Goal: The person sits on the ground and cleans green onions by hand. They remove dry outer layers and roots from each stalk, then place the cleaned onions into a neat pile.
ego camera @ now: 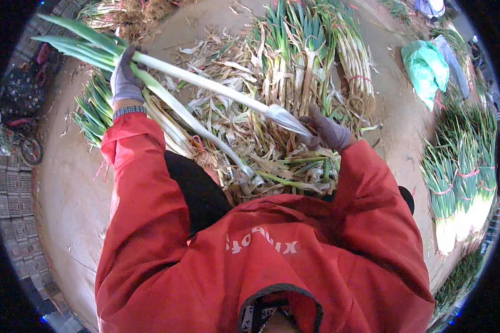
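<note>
My left hand [127,79], in a grey-purple glove, grips two long Welsh onions just below their green leaves. The upper onion [204,82] slants down to the right across the view. A pale, loose outer skin [285,118] is bunched around its lower end. My right hand [327,130], gloved too, is closed on the tip of that skin. The lower onion [191,118] hangs with its root end [246,170] over the husks. Under my left forearm lies a bunch of onions [166,120], partly hidden.
Dry peeled husks [229,75] cover the floor before me. Untrimmed onions [293,54] lie beyond them, beside a tied bunch [354,58]. At the right are a green plastic bag [425,66] and several tied bunches [458,195]. A wheel [30,150] and stacked crates [14,204] stand left.
</note>
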Demonstrator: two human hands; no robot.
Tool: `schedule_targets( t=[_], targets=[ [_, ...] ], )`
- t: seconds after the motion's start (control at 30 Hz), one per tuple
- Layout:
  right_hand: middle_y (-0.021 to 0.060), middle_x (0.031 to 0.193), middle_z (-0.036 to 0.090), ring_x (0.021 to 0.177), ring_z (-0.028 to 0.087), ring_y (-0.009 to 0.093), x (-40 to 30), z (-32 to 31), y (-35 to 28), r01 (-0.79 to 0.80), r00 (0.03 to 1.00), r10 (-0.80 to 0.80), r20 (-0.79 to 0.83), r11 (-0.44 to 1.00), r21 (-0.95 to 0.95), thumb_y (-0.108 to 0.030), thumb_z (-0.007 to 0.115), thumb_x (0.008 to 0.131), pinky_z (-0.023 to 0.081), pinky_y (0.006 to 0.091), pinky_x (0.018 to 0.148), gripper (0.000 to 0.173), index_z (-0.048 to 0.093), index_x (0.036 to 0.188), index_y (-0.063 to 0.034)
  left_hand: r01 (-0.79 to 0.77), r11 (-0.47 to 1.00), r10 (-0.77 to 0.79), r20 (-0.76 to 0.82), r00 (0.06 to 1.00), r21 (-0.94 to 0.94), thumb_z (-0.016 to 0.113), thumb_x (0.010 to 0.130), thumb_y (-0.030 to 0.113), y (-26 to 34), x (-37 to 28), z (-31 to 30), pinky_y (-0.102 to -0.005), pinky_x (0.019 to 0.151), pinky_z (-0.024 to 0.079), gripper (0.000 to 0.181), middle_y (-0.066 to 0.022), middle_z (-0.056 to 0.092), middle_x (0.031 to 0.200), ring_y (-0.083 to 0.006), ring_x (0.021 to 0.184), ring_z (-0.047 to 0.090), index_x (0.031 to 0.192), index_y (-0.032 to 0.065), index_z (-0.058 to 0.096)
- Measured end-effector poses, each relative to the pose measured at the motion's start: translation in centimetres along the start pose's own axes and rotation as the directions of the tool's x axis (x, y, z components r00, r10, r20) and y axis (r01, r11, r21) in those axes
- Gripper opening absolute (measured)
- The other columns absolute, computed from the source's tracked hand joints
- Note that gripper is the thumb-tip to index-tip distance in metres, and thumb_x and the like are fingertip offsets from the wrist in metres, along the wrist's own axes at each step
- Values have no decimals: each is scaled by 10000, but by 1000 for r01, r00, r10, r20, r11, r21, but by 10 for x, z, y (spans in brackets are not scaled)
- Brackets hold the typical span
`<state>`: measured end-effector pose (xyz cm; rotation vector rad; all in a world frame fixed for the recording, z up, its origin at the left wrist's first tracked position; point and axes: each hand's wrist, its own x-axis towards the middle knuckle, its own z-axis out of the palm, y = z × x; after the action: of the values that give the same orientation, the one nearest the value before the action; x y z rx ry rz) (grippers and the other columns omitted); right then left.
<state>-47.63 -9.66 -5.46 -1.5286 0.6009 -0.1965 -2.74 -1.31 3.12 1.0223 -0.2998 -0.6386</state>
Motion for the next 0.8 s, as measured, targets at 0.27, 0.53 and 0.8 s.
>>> schedule_targets(
  t=[0.27, 0.53, 0.8],
  targets=[
    [93, 691, 568, 598, 541, 219, -63, -100, 104, -466, 885, 321, -338, 578, -670, -373, 505, 778, 417, 331, 544, 362, 573, 779, -17, -92, 994, 76, -210, 975, -67, 627, 709, 155, 20, -5, -18, -263, 474, 425, 143, -57, 553, 673, -170, 548, 500, 805, 79, 554],
    [186, 1060, 493, 991, 467, 330, -1, -43, 26, -278, 778, -377, -502, 511, -814, -387, 525, 771, 379, 371, 833, 442, 502, 1012, -18, -78, 997, 77, -36, 996, -25, 629, 710, 172, 36, -9, -18, -252, 513, 435, 151, -67, 587, 754, -168, 654, 544, 800, 68, 567],
    [62, 889, 586, 804, 527, 138, 73, 52, -84, 33, 995, 37, 93, 751, -659, -257, 610, 725, 387, 236, 738, 446, 500, 1107, -52, 131, 948, -61, 237, 969, -290, 571, 771, 184, 31, -12, -7, -231, 468, 462, 199, -90, 565, 799, -138, 548, 498, 898, 39, 520]
  ],
)
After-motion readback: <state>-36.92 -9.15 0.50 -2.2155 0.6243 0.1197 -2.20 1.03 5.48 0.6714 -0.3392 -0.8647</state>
